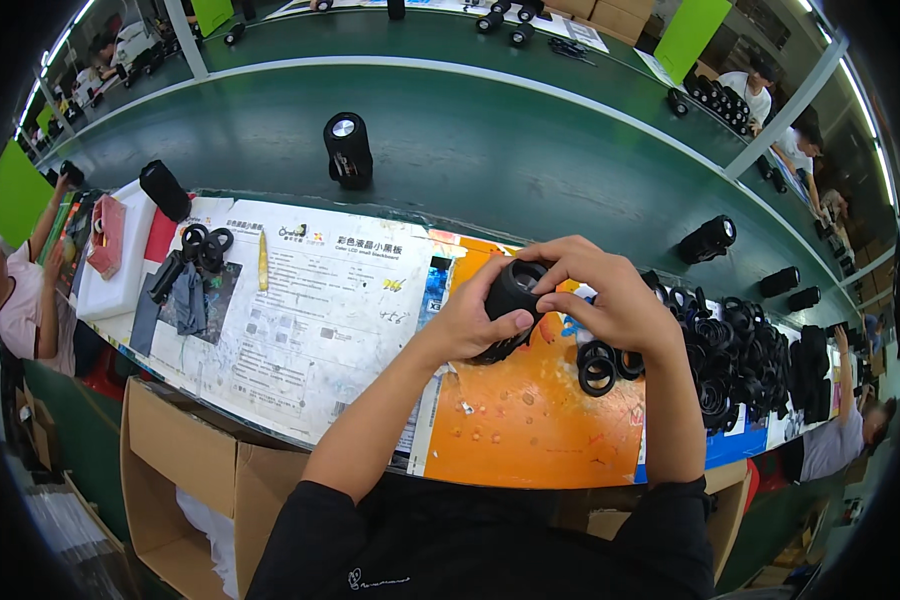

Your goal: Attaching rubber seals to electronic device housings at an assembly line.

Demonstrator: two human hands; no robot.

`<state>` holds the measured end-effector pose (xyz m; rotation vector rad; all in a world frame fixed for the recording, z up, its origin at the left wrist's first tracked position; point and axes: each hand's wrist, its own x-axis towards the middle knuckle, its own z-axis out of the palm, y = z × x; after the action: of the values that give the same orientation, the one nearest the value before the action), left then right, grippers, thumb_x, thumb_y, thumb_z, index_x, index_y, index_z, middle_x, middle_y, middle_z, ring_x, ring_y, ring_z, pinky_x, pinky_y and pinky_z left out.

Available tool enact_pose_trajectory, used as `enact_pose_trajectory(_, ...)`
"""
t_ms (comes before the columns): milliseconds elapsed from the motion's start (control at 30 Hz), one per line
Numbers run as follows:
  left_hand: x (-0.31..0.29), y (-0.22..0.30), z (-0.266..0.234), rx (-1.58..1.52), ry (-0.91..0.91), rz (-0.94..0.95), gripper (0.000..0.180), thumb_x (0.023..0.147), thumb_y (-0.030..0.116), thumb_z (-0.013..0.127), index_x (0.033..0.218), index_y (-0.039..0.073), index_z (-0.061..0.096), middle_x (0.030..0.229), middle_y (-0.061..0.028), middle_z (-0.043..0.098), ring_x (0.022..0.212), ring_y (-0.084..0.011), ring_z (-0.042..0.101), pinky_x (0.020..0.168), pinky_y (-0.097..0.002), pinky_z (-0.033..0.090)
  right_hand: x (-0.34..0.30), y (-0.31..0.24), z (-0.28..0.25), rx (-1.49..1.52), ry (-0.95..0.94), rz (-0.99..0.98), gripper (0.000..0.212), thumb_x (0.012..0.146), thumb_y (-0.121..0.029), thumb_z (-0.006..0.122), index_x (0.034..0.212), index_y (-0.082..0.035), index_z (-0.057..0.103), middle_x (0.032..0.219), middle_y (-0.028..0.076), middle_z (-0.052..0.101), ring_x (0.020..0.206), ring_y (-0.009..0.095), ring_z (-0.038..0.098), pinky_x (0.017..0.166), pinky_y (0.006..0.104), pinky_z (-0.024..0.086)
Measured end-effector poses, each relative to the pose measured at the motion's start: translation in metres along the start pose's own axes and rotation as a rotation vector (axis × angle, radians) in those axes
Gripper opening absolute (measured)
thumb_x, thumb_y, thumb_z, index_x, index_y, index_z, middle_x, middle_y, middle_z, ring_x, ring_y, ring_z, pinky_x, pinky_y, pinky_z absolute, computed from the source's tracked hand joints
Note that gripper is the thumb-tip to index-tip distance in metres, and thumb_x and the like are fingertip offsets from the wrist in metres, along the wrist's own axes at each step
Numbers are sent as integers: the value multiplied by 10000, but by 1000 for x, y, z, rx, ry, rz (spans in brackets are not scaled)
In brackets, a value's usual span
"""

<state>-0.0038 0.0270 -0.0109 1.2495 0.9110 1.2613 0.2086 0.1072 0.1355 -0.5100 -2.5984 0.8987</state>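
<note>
A black cylindrical speaker [503,300] is tilted upright between my hands, over an orange sheet [530,430]. My left hand [467,318] wraps its side, the thumb lying across the front. Curled over its upper end, my right hand [610,292] has fingertips and thumb at the round rim. Whether those fingers also pinch a ring there is hidden. Two or so loose black rings [584,372] lie just below my right hand. To the right of that wrist is a large heap of black rings [715,355].
A black speaker [348,155] stands on the green conveyor [260,120]; another [707,240] lies farther right. At left are several rings [207,250], a grey cloth [189,300], a yellow pointed tool [263,262] and white foam [120,285]. A cardboard box [175,450] sits below. People work on both sides.
</note>
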Motion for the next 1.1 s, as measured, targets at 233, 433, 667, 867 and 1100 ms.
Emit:
enact_pose_trajectory(233,-3,7,5,60,45,72,905,906,492,902,1573,41,490,1378,-145,662,1228,-243,672,1062,-361,541,-3,2,7,-86,5,-64,529,890,-3,829,1392,-164,797,1483,98,730,1296,363,668,1070,448,578)
enact_pose_trajectory(433,-1,8,5,42,15,71,908,915,476,906,1590,43,480,1376,-142,655,1225,-224,660,1053,-353,548,-1,1,3,-107,-19,-90,593,863,30,829,1398,-226,816,1471,78,739,1275,354,669,1042,425,596)
enact_pose_trajectory(667,0,6,5,-18,-2,60,928,907,471,921,1601,49,473,1358,-134,655,1211,-225,659,1033,-346,556,1,3,-2,-168,-48,-131,641,815,69,796,1377,-237,825,1471,81,740,1283,365,670,1057,429,591)
enact_pose_trajectory(867,-1,9,5,-1,-9,45,919,913,457,916,1605,50,469,1383,-143,651,1242,-235,658,1060,-354,550,-2,1,1,-181,-36,-121,628,803,78,789,1352,-221,837,1464,97,740,1285,381,667,1060,431,589)
enact_pose_trajectory(1100,-1,8,1,-12,-12,67,911,918,428,914,1617,48,468,1385,-135,656,1266,-227,649,1091,-362,541,-1,0,3,-197,-35,-112,626,797,73,793,1351,-215,836,1463,100,740,1288,384,665,1057,436,592)
